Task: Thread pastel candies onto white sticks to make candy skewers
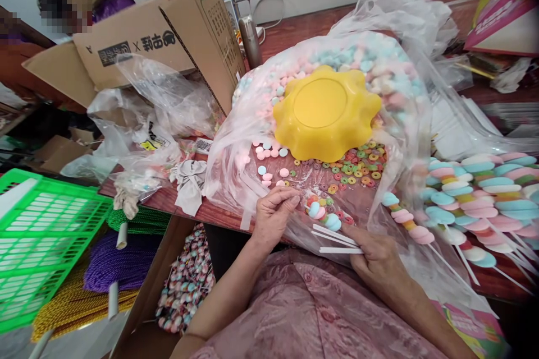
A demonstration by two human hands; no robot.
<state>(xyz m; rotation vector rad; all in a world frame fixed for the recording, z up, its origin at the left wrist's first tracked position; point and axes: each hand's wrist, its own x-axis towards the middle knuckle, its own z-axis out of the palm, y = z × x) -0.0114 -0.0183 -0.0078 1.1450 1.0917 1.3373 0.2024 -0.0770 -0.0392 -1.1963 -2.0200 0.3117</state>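
A: Where are the hands?

B: Both at bottom centre of the frame. Left hand [273, 214] sits w/ fingers [290, 197] bunched together, tips pressed onto a small candy piece at the end of the half-built skewer [322, 212], which lies on the clear plastic sheet [236, 157] just right of that hand. Can't tell if it's a ring or a marshmallow in the pinch, too small.

A: And the right?

B: Right hand [377, 255] a bit lower and to the right, fingers closed around a few white sticks [337, 238] that point left toward the skewer.

A: What's on the skewer?

B: Pink and blue marshmallow pieces plus a couple of coloured rings, lying betw. the two hands.

A: Loose stock?

B: Coloured cereal-like rings [353, 168] scattered on the plastic at centre frame, loose marshmallows [269, 160] to their left. A yellow wavy-edged bowl [326, 112] rests upside down above them, on the big bag of pastel marshmallows [379, 73].

A: Finished ones?

B: Pile of finished skewers [475, 196] at the right edge, sticks pointing lower right.

A: Rest?

B: Cardboard box [168, 39] upper left, crumpled bags [143, 118] below it, green crate [37, 241] at lower left, all about the reddish-brown surface [295, 28].
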